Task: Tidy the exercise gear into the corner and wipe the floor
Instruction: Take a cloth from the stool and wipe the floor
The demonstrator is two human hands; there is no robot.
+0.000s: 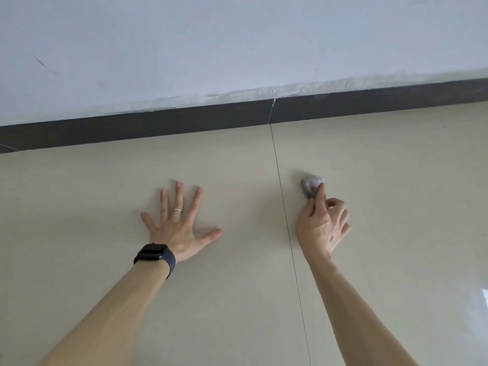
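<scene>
Pale wall (237,43) up top, dark skirting (158,128) along its foot, beige tiled floor (105,180) filling the rest, with one thin grout line (284,202) running toward the person. No exercise gear in sight, so this looks like the wiping part.

Left hand (177,228) lies flat on the tile with fingers straight and spread wide. It holds nothing and seems to be propping the person up. Right hand (320,228) is just right of the grout line. Its index finger reaches forward on top of a small grey wad (310,184) with the thumb against the near edge, a pinch. The other three fingers are curled back and clear of it.

The wad sits on the floor, near the skirting but apart from it. It looks like crumpled cloth or tissue, can't tell which.

Handling guess: very light, soft and squashy, nothing fragile. It will likely bunch or roll under pressure and slide easily on the smooth tile. Best taken from above with fingertips pressing down on its top, thumb pinning the near side.

Dark watch (154,253) on the left wrist, thin ring (177,210) on a left finger.
</scene>
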